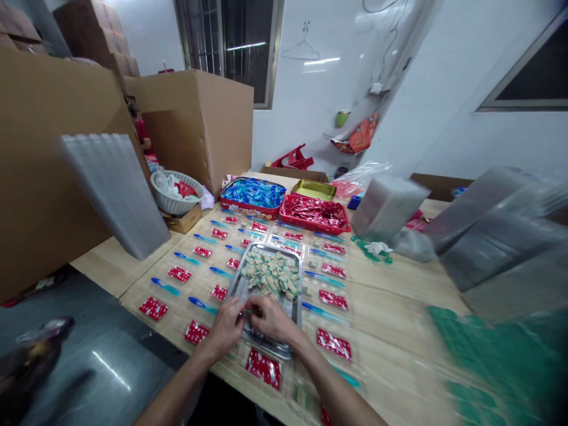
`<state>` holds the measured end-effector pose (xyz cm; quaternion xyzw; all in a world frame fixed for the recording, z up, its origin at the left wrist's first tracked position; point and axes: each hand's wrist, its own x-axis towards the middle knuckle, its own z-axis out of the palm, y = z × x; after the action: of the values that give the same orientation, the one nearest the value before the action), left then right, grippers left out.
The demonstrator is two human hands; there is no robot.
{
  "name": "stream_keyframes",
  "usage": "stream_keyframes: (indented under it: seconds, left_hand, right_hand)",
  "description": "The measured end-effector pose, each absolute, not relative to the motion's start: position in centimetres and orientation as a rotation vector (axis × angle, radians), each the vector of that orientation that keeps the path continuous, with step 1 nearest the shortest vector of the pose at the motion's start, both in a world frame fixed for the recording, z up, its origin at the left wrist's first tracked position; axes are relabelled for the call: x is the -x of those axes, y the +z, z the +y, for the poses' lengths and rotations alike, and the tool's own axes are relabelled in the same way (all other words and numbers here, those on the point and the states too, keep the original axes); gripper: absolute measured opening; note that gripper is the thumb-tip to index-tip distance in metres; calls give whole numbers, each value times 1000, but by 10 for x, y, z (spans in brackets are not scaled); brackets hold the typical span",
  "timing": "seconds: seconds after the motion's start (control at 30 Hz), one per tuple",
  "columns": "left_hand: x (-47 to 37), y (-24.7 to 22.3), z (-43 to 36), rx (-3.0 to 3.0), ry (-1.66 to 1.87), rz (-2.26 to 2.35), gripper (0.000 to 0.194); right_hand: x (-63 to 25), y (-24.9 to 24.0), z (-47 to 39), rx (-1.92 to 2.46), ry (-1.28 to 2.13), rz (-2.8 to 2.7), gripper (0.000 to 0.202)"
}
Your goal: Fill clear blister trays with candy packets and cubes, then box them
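Observation:
My left hand and my right hand meet over the near end of a metal tray. Both have their fingers bent and pinched together; what lies between them is too small and hidden to make out. A heap of small pale pieces with green and tan bands fills the far part of the tray. Around it, rows of clear plastic trays each bear a blue brush-like stick and a red packet with white spots. Another red packet lies just below my hands.
Behind the rows stand a tin of blue sticks, a red basket of red packets and a gold tray. Stacked clear trays rise at the left, more at the right. Green pieces lie near right. Large cartons border the left.

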<state>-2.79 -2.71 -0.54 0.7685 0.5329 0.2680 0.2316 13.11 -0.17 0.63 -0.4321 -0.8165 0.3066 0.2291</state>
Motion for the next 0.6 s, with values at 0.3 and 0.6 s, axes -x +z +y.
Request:
stream_keyframes:
  seconds: [0.3, 0.6]
  left_hand:
    - [29, -8, -24, -2017, 824, 1472, 29]
    - [24, -9, -13, -1878, 761, 1452, 34]
  right_hand:
    - [-126, -8, -14, 1207, 572, -2239, 28]
    - [-130, -7, -14, 1220, 735, -2191, 24]
